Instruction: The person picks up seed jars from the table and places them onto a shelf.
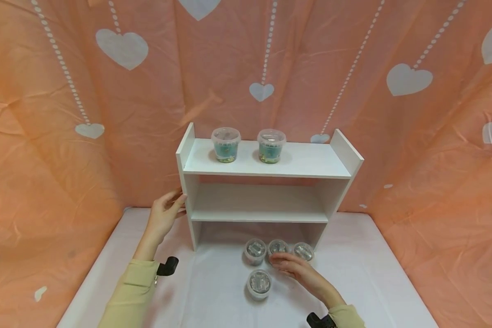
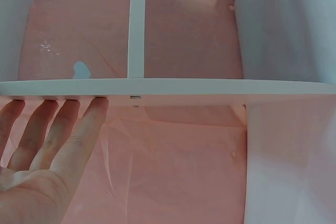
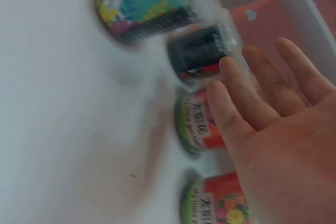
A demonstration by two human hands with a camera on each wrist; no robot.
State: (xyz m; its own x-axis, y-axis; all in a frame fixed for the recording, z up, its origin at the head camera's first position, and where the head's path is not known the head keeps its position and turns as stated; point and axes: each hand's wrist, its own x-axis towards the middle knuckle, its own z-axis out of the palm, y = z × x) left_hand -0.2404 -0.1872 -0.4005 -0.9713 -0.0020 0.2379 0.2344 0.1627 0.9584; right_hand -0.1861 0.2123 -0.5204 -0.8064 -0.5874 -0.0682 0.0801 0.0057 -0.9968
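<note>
On the table, right hand open over tubs, left hand flat against shelf

Bright, even light; blurred right-wrist view

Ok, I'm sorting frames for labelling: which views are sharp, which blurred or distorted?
Head view: sharp, evenly lit, wide-angle bend in the shelf. Left wrist: sharp, left hand clear. Right wrist: motion-blurred, cups smeared, labels mostly unreadable, right hand soft.

Matt white shelf, clear glossy plastic cups.
</note>
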